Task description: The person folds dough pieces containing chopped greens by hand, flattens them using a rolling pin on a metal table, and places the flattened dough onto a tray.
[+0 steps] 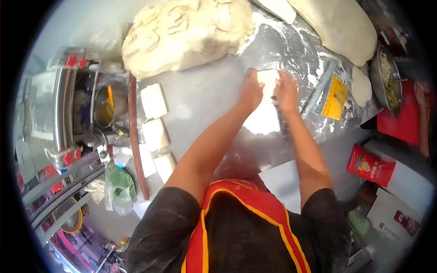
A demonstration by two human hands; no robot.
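Both my hands reach forward over the metal worktop (195, 98) and hold a small pale piece of dough (268, 78) between them. My left hand (251, 92) is curled around its left side, and my right hand (287, 92) around its right side. Some of my fingertips are hidden. To the left, several cut dough pieces (154, 101) lie in a column. A large lumpy mass of dough (186, 38) rests at the back left. To the right of my right hand lies a flat yellow-handled scraper (336, 98) on the floured surface.
A long brown rod (135, 136) runs along the left edge. Smooth dough (339, 27) lies at back right, near a flat dough piece (361, 86) and a metal bowl (387, 82) of chopped food. A steel machine (63, 109) stands left; a red packet (369, 166) sits right.
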